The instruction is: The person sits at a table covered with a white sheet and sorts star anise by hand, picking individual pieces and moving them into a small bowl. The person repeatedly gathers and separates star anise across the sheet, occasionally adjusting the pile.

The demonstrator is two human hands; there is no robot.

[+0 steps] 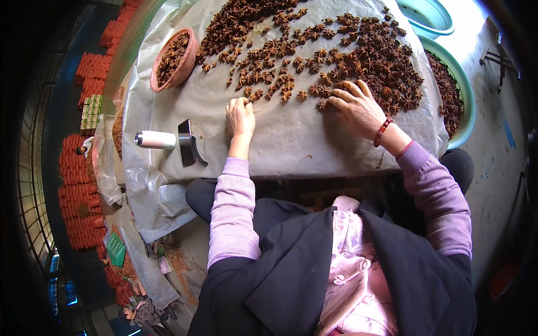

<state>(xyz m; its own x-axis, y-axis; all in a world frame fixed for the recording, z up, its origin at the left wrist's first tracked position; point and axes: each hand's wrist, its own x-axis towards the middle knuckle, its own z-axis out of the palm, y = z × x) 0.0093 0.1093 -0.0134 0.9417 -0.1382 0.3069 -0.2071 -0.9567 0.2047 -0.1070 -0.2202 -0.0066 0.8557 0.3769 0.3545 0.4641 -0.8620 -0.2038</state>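
Note:
Loose star anise pods [382, 63] lie over the plastic-covered table [294, 143], in a dense heap at the right and more thinly in the middle. My left hand [241, 115] rests at the near edge of the scattered pods, fingers curled down; whether a pod is between the fingertips cannot be seen. Over the near left side of the right heap, my right hand [357, 107] is spread with its fingertips touching pods. A bead bracelet circles that wrist. A pink plastic bowl [193, 52] of small anise pieces tilts at the left.
A white tumbler [155, 140], a dark phone [185, 143] and a black comb-like piece [198, 152] lie left of my left hand. A green tub [468, 96] of anise stands beyond the table's right edge, another tub [447, 25] behind it. Stacked red sacks [80, 197] are far left.

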